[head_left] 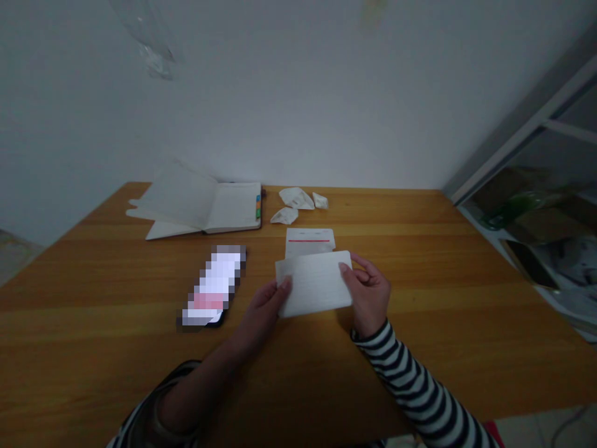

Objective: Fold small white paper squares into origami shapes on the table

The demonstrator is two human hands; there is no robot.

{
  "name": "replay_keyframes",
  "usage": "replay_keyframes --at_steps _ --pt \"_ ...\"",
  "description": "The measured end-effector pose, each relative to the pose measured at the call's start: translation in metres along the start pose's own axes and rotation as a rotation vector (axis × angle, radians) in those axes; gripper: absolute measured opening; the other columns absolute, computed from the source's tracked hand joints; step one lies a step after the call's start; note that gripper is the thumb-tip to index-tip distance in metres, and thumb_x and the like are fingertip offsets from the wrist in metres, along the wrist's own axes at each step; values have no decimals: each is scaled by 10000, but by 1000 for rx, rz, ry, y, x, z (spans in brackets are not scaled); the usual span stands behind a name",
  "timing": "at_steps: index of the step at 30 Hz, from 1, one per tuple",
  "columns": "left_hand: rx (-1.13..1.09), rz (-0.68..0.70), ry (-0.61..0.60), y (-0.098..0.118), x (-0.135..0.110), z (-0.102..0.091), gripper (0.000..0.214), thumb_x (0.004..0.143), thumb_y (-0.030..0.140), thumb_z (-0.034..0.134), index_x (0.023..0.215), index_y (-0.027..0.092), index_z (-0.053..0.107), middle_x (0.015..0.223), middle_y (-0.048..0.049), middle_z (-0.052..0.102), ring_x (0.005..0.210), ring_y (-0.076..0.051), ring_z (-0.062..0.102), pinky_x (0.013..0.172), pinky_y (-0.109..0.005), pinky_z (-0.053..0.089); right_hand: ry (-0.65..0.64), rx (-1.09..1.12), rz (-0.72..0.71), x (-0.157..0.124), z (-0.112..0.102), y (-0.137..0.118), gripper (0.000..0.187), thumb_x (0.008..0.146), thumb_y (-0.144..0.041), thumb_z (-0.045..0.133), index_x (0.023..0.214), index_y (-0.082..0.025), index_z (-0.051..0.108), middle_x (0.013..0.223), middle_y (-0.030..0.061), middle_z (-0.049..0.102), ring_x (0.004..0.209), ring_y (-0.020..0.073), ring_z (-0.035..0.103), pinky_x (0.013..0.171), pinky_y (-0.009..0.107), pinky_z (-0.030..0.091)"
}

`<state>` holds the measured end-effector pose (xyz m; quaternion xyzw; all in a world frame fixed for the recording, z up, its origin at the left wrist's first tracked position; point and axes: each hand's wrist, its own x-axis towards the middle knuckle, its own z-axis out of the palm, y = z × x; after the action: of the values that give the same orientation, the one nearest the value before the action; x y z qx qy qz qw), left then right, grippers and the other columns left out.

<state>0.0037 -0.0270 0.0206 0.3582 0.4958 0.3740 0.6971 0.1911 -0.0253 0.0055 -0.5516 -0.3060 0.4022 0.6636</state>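
Observation:
Both hands hold a folded sheet of white lined paper [314, 283] just above a wooden table [420, 249]. My left hand [265, 308] pinches its left edge, thumb on top. My right hand [370, 295] grips its right edge, fingers curled round it. Just behind the sheet lies a white envelope or card [310, 241] with a red line across it. Both sleeves are black-and-white striped; the left one is pushed up the forearm.
A phone [212, 286], its screen blurred out, lies left of my hands. An open notebook [200, 208] with coloured tabs sits at the back, with three crumpled paper scraps [296, 204] beside it. A white wall stands behind; metal shelving [536, 205] with clutter is at the right.

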Motion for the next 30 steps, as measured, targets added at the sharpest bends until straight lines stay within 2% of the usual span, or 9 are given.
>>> replay_keyframes --at_steps 5,8,11,15,20,22,26,28,30 --pt "31 23 18 2 -2 3 539 726 613 717 977 137 693 798 -61 715 671 -185 621 596 -264 456 -23 2 -6 0 0 1 495 708 -404 809 1114 -147 689 582 -16 692 461 104 579 462 212 461" --pt "157 78 57 6 1 -3 524 740 652 676 889 150 693 727 -34 682 657 -184 594 583 -259 440 -129 -14 0 5 -3 -1 586 714 -378 805 1236 -175 630 586 -33 688 471 103 569 481 211 457" --pt "285 147 1 16 3 -14 478 754 641 667 801 166 697 683 -19 654 632 -173 553 558 -246 414 -393 -25 84 16 -11 -3 622 684 -358 820 1253 -208 619 648 -29 713 534 121 606 538 235 491" --pt "404 188 -207 31 0 -26 397 793 576 658 776 185 725 671 -28 663 630 -181 545 561 -244 415 -817 -122 201 27 -21 -4 512 673 -356 821 1137 -181 692 653 -32 700 541 109 597 535 217 471" --pt "588 251 -322 32 -6 -32 326 831 502 636 813 199 757 703 -45 694 642 -191 566 593 -254 424 -1133 -203 329 22 -19 -3 366 737 -459 760 917 -142 738 747 12 734 569 97 599 536 191 433" --pt "608 248 -335 29 -5 -34 303 824 482 652 787 198 753 680 -44 681 624 -184 558 587 -254 411 -1170 -230 336 19 -17 -1 354 753 -480 743 830 -135 732 690 -4 709 520 79 550 491 170 372" --pt "518 234 -302 27 1 -36 312 801 482 684 791 176 743 693 -46 675 622 -174 558 571 -246 401 -1090 -257 298 15 -12 3 375 758 -498 736 716 -127 696 570 -32 638 449 65 467 448 166 293" --pt "393 240 -227 26 5 -33 345 795 485 692 913 164 736 801 -63 711 672 -183 599 590 -246 430 -1005 -242 261 11 -8 5 378 757 -503 737 732 -129 695 573 -24 643 450 77 479 446 175 305" --pt "227 263 -73 23 8 -27 419 758 459 739 1056 166 700 923 -82 732 736 -196 639 620 -255 464 -868 -205 190 3 -2 9 368 766 -502 731 756 -136 695 592 -17 653 464 89 496 451 184 325"
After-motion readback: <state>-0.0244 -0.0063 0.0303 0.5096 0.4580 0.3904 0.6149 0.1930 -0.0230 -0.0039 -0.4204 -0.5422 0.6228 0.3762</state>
